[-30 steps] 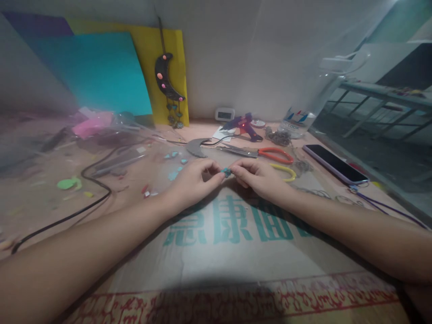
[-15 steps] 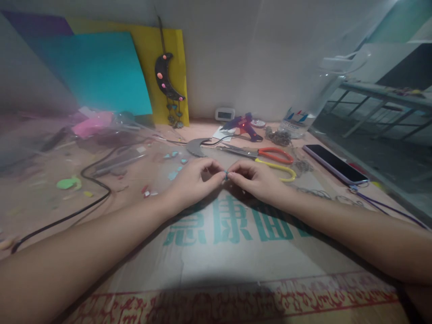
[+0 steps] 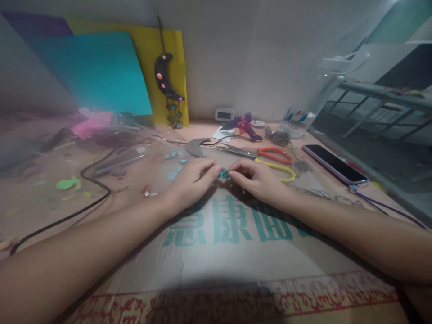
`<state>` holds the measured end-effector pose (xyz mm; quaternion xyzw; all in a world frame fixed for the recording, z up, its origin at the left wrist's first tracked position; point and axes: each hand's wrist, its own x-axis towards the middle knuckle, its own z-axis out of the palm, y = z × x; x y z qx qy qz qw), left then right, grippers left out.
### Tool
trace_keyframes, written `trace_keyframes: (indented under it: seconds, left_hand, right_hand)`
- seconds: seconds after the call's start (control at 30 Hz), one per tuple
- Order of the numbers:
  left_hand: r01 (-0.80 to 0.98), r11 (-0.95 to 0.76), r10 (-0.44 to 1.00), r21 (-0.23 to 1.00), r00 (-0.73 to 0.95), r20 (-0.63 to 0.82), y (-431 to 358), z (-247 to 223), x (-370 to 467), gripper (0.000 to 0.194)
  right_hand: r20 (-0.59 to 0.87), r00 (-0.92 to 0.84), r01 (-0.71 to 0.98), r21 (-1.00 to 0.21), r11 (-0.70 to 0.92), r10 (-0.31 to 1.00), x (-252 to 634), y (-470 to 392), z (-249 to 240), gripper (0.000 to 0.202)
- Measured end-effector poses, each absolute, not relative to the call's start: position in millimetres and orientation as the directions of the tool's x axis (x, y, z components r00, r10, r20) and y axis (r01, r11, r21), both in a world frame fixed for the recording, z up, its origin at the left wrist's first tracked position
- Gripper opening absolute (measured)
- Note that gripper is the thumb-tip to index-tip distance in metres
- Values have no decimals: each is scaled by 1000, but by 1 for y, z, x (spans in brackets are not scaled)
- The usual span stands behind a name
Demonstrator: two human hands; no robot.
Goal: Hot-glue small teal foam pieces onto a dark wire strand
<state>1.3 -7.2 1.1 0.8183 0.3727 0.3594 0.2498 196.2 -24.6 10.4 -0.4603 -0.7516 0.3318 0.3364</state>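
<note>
Between my fingertips is a small teal, knobbly piece [image 3: 224, 173], too small to make out fully. My left hand [image 3: 197, 181] pinches it from the left, its thumb and fingers closed. From the right, my right hand [image 3: 252, 179] holds its other edge, also in a pinch. Both hands hover low over printed cardboard [image 3: 232, 261]. Just behind them lie a grey crescent [image 3: 197, 147] and scissors [image 3: 275, 155] with one orange and one yellow handle. Small light-blue pieces [image 3: 173, 174] lie beside my left hand.
A glue gun [image 3: 243, 126] with a lit red light stands at the back near a small digital display [image 3: 224, 114]. A phone [image 3: 334, 164] lies right, near a clear bottle [image 3: 297, 120]. A black cord [image 3: 97, 180] curves leftward. A decorated dark crescent [image 3: 165, 78] hangs on yellow card.
The fingertips have drawn slightly apart, and more of the teal piece shows between them. Both forearms stay about where they were.
</note>
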Motion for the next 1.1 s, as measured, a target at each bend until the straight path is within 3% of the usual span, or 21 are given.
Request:
trace_keyframes:
  seconds: [0.13,0.27,0.6,1.1]
  left_hand:
    - [387,-485,862,784,363,354,-5,1,3,30]
    - [418,-403,908,814,293,299,-4,3,3,21]
    - [456,-393,911,798,311,272,-4,2,3,17]
    - [481,-449,889,753,326,322,0,-7,-2,22]
  right_hand:
    - [171,-341,437,-842,317,924,196,-24,12,24]
    - [168,-323,416,-859,299,931,196,-22,13,24]
    - [240,-330,469,-798,380,913,197,-18,9,23]
    - [214,-324,483,-800,355,922,197,-19,9,24]
